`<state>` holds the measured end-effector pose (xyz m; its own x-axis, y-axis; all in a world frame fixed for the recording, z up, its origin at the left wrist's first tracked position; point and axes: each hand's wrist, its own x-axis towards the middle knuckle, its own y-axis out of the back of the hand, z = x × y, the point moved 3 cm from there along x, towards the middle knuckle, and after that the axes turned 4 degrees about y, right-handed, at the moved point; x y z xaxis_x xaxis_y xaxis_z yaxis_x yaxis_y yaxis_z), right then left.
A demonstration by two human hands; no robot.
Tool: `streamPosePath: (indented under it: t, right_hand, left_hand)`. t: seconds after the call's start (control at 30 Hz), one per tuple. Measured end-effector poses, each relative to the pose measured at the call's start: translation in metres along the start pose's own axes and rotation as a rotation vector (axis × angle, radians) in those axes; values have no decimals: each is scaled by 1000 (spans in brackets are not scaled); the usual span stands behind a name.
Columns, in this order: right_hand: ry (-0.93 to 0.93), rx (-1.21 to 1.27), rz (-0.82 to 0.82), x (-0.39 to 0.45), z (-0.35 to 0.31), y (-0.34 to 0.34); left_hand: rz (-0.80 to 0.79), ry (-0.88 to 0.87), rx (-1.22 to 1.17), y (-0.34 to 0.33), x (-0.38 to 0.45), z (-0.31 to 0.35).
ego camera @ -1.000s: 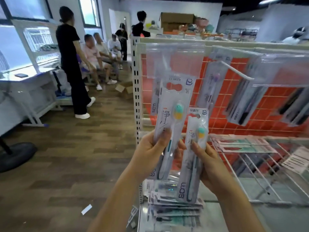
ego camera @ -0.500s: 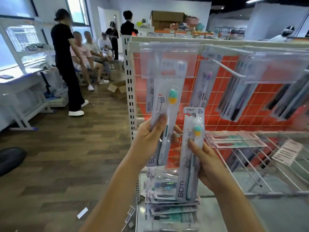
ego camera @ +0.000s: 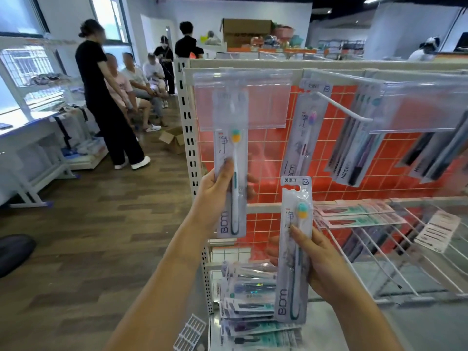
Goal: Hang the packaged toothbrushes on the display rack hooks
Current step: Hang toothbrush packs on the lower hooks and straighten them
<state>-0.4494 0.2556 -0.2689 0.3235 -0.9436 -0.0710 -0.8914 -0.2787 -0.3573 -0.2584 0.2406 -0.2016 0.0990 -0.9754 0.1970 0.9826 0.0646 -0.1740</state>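
Observation:
My left hand [ego camera: 216,191] grips a packaged toothbrush [ego camera: 231,148] with a teal and yellow head, raised so its top sits behind the clear price-tag holder [ego camera: 263,102] at the leftmost hook of the red grid rack [ego camera: 268,153]. Whether its hole is on the hook is hidden. My right hand [ego camera: 316,259] holds a second, matching packaged toothbrush [ego camera: 293,249] upright, lower and to the right, in front of the rack. A bare white hook [ego camera: 342,107] sticks out beside a hanging purple-headed pack [ego camera: 304,133].
A pile of several toothbrush packs [ego camera: 250,300] lies on the shelf below my hands. More packs [ego camera: 354,148] hang at right, others [ego camera: 359,214] rest on a wire shelf [ego camera: 395,249]. Several people [ego camera: 106,97] stand and sit at the left, near a cardboard box [ego camera: 174,140].
My left hand has lifted its pack up toward the leftmost hook, behind the clear holder. My right hand with its pack has stayed low. The view has shifted slightly.

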Motion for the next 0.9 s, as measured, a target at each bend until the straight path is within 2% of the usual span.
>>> streamPosePath:
  t: [0.33,0.43,0.9]
  right_hand:
    - [-49,-22,31,-2,2,10]
    - [-59,-11,43,0,1,14]
    - [-23,-73,9,5,-4,9]
  left_hand:
    - [49,40,131,20,73,-8]
    - [48,35,107,26,89,-12]
    - [138,1,128,24,105,-8]
